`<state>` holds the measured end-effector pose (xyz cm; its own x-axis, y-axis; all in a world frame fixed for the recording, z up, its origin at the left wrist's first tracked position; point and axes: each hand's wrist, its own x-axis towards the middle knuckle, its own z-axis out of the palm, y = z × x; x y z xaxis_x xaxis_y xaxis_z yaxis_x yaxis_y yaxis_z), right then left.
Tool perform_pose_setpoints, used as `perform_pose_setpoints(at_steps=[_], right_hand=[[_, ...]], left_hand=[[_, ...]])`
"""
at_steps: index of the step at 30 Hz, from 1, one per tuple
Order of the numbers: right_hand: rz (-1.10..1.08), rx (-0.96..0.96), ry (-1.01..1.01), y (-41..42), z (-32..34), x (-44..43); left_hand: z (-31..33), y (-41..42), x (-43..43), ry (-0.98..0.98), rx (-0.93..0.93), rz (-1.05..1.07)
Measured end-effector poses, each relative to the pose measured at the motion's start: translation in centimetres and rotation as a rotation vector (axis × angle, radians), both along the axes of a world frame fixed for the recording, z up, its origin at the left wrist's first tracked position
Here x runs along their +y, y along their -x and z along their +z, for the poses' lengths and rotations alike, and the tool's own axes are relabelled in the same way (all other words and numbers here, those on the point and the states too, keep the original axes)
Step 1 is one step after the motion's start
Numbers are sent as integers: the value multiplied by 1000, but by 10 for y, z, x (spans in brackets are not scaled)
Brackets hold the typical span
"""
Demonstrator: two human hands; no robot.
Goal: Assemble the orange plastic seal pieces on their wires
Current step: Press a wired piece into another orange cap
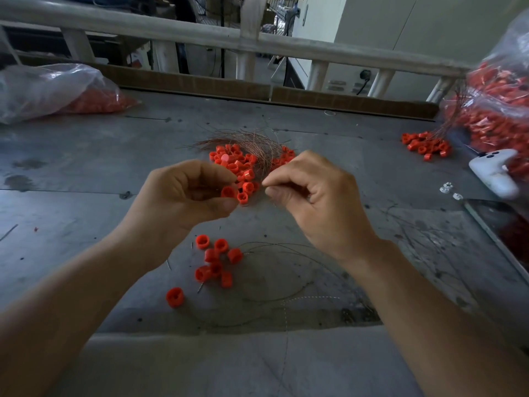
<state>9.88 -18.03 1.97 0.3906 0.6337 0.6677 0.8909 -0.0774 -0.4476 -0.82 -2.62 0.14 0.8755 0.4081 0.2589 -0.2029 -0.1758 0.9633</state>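
My left hand pinches one orange seal piece between thumb and fingers above the table. My right hand pinches the end of a thin wire just right of that piece. Behind both hands lies a heap of loose orange seal pieces with a bundle of copper wires across it. Near me a small cluster of seal pieces on wires lies on the table, their thin wires looping to the right, and a single piece lies apart.
A clear bag of orange pieces lies at the far left. A large bag of wired seals stands at the right, with more seals spilled beside it. A white device and a dark tray edge sit at the right.
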Motion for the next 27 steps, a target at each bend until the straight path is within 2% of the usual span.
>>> perform_pose_setpoints(at_steps=[5, 15, 27], right_hand=[[25, 92, -16, 4, 1, 1], [35, 91, 36, 7, -1, 2], [31, 130, 11, 6, 1, 0]], left_hand=[[2, 1, -1, 54, -9, -44], [8, 4, -8, 69, -2, -70], [9, 5, -9, 256, -12, -123]])
